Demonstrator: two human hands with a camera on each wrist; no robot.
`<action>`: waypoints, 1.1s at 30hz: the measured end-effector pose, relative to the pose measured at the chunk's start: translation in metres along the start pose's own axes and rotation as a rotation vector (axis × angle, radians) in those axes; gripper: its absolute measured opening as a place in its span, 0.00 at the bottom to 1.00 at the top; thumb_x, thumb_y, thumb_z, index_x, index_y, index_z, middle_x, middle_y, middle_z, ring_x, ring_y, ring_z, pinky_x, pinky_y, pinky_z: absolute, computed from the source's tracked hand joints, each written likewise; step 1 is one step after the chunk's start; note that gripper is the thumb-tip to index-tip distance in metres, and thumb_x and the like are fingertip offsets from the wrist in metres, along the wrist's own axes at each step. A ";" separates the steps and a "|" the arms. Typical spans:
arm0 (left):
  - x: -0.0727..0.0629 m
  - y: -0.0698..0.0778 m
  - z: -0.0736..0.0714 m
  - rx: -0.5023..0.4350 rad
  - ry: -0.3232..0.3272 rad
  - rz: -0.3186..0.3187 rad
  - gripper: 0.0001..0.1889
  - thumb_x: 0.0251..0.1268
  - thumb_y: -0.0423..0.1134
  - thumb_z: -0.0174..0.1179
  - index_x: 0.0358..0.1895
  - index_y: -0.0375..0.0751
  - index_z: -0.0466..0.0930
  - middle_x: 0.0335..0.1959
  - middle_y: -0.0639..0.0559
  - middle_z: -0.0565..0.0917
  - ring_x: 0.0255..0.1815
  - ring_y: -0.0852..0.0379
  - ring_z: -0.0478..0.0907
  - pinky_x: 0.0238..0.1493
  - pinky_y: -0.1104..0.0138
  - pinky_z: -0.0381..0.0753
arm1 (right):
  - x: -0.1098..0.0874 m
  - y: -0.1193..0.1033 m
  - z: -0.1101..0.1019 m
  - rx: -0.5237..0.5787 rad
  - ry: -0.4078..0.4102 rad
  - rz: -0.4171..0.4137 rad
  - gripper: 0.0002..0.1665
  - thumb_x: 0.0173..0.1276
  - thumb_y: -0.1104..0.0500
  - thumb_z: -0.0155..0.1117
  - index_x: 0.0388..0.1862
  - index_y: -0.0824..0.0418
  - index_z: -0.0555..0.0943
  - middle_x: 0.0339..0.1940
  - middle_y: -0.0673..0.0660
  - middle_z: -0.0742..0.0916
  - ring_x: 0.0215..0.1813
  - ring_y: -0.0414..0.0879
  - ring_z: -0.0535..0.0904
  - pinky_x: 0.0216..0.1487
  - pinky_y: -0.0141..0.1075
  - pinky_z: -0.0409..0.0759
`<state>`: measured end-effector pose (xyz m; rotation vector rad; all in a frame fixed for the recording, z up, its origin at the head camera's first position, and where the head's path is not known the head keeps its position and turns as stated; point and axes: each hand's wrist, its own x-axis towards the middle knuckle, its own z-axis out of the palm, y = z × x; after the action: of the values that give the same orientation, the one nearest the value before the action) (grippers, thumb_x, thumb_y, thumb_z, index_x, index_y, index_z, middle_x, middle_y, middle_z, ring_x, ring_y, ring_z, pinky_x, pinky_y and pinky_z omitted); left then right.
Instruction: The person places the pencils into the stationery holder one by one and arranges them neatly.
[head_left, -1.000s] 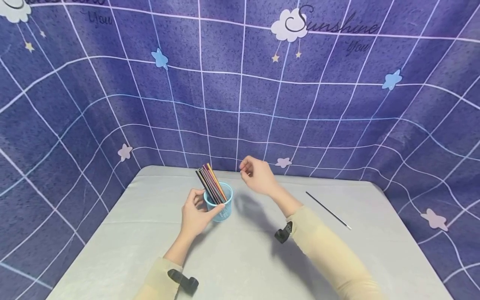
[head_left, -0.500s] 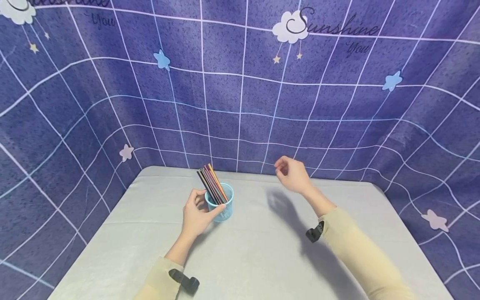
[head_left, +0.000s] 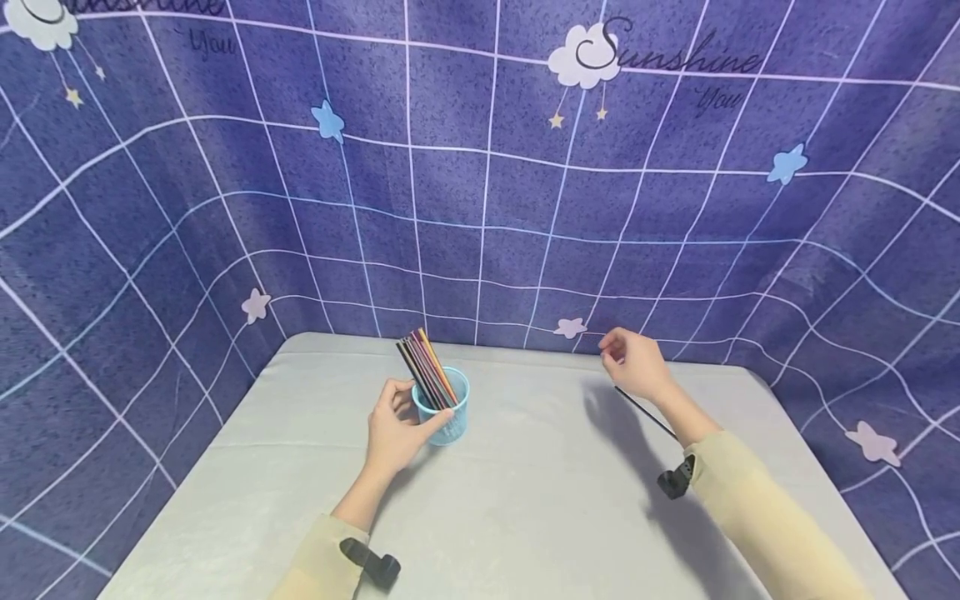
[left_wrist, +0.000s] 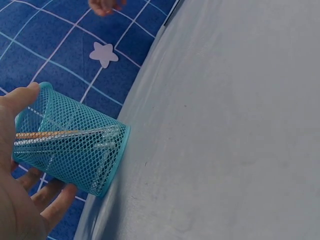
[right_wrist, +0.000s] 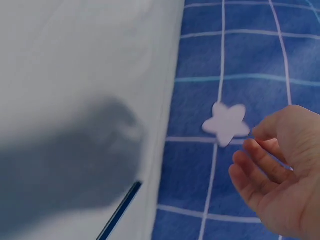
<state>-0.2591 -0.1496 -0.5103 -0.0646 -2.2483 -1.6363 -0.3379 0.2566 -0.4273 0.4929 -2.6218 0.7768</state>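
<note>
My left hand (head_left: pixel 393 432) grips a light-blue mesh pencil cup (head_left: pixel 454 427), with the thumb at its near side and the fingers round the left. Several coloured pencils (head_left: pixel 426 371) lean to the left inside the cup. In the left wrist view the cup's mesh wall (left_wrist: pixel 80 145) shows pencils through it, and its base meets the table. My right hand (head_left: pixel 636 364) hovers over the table's back right, fingers loosely bent with nothing between them. A slim dark pencil (head_left: pixel 643 411) lies just below that hand, partly hidden by the wrist; its end (right_wrist: pixel 120 210) shows in the right wrist view.
A pale grey cloth covers the table (head_left: pixel 510 517). Behind and at both sides hangs a purple-blue curtain (head_left: pixel 450 183) with a grid, stars and clouds. The table's back edge runs close behind the right hand.
The right hand has moved right, away from the cup, and slightly lower, over the dark pencil. The left hand still holds the cup in place.
</note>
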 end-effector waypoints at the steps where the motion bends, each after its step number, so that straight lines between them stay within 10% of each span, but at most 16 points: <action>1: 0.000 0.001 0.000 -0.003 0.000 0.001 0.37 0.47 0.42 0.87 0.59 0.41 0.74 0.61 0.38 0.87 0.62 0.37 0.86 0.61 0.44 0.91 | -0.003 0.005 -0.001 -0.012 -0.003 0.002 0.06 0.66 0.68 0.65 0.41 0.67 0.85 0.32 0.60 0.92 0.35 0.52 0.89 0.40 0.43 0.87; 13: 0.000 0.000 0.000 -0.014 -0.004 -0.008 0.38 0.47 0.42 0.88 0.59 0.41 0.74 0.61 0.38 0.87 0.62 0.37 0.86 0.61 0.44 0.91 | -0.036 0.055 0.000 -0.064 -0.093 0.101 0.09 0.66 0.68 0.62 0.42 0.70 0.86 0.34 0.63 0.92 0.35 0.56 0.90 0.42 0.52 0.90; 33: 0.000 0.000 0.000 -0.011 -0.007 -0.004 0.38 0.47 0.42 0.87 0.59 0.41 0.74 0.62 0.39 0.87 0.63 0.38 0.86 0.62 0.44 0.91 | -0.068 0.070 0.014 -0.249 -0.210 0.194 0.03 0.60 0.66 0.68 0.33 0.66 0.86 0.26 0.57 0.89 0.31 0.53 0.84 0.40 0.53 0.89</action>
<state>-0.2595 -0.1497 -0.5103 -0.0685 -2.2455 -1.6536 -0.3111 0.3190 -0.4984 0.2648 -2.9428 0.4622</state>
